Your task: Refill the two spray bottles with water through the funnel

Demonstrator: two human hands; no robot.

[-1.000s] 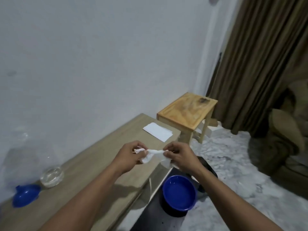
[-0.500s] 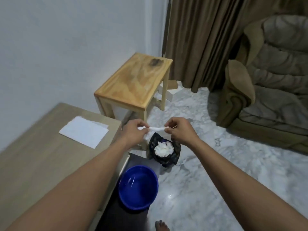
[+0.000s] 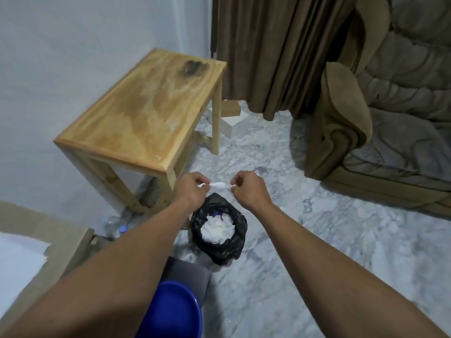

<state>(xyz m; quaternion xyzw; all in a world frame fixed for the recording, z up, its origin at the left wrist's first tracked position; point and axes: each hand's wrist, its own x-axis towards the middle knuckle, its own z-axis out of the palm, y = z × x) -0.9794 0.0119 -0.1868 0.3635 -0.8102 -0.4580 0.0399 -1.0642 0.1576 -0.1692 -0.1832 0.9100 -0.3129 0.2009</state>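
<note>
A twisted white tissue [image 3: 219, 185] is stretched between my two hands. My left hand [image 3: 192, 190] pinches its left end and my right hand [image 3: 247, 191] pinches its right end. Both hands hang just above a small bin lined with a black bag [image 3: 218, 236], which holds crumpled white tissues. A blue bowl [image 3: 172, 311] sits low in the view, partly hidden by my left forearm. No spray bottle or funnel is in view.
A wooden stool [image 3: 144, 111] stands against the white wall behind the bin. The corner of the low wooden table [image 3: 69, 252] with a white paper [image 3: 19, 262] on it is at the left. A brown armchair [image 3: 390, 118] and curtain [image 3: 275, 50] stand at the right on the marble floor.
My view has swung right and down, away from the table to the bin. Both hands carried the tissue over the bin and twisted it thinner.
</note>
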